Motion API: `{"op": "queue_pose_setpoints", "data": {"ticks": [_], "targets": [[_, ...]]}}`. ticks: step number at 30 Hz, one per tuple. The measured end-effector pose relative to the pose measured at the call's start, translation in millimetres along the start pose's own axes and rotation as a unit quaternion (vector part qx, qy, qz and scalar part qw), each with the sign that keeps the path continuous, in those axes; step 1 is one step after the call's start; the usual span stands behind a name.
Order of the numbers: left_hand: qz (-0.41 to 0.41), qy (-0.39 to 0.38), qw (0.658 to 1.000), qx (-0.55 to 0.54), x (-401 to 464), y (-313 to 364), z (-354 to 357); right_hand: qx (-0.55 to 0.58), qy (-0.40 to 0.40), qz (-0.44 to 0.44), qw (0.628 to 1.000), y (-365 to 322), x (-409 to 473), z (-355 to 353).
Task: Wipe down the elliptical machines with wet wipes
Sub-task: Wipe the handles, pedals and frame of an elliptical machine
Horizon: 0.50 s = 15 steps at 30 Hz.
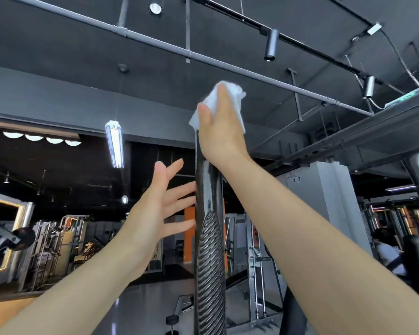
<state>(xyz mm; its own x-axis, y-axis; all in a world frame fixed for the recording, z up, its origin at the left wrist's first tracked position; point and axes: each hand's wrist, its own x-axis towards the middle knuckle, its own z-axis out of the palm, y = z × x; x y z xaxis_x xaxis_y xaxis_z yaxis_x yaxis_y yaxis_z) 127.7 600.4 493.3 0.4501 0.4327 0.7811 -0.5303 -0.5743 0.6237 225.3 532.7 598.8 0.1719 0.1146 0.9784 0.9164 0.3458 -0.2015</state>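
The right hand [219, 128] wraps a crumpled white wet wipe [230, 100] round the top of the upright black elliptical handle with a ribbed rubber grip [209, 250]. The left hand [159, 204] is spread wide, its straight fingertips reaching the handle's left side lower down, holding nothing. Behind hang grey ceiling pipes [155, 44].

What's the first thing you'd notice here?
The white wet wipe, high in the middle, wrapped by the right hand round the top of a tall black handlebar. Just left of the bar, the left hand spreads its fingers open beside it.
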Motion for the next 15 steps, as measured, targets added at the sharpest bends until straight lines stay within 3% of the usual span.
{"op": "queue_pose_setpoints", "data": {"ticks": [3, 5, 8, 11, 15], "targets": [[-0.018, -0.018, 1.000, 0.007, 0.8, -0.1, -1.6, -0.036, -0.002, 0.004, 0.999, 6.1, -13.1, -2.9], [-0.026, -0.016, 0.999, 0.014, 0.3, -0.5, -0.5, -0.149, -0.016, 0.001, 0.989, 8.6, -23.4, -14.0], [-0.012, -0.011, 0.999, 0.031, 0.0, 4.8, 6.5, -0.327, 0.000, -0.063, 0.943, 10.7, -30.7, -35.5], [0.011, 0.021, 0.999, 0.039, 13.2, 23.6, 20.6, -0.257, 0.037, -0.098, 0.961, 14.5, -16.7, -47.0], [0.028, 0.022, 0.999, 0.028, 10.0, 35.6, 34.0, -0.034, 0.014, -0.004, 0.999, 7.9, -10.1, -33.9]]}}
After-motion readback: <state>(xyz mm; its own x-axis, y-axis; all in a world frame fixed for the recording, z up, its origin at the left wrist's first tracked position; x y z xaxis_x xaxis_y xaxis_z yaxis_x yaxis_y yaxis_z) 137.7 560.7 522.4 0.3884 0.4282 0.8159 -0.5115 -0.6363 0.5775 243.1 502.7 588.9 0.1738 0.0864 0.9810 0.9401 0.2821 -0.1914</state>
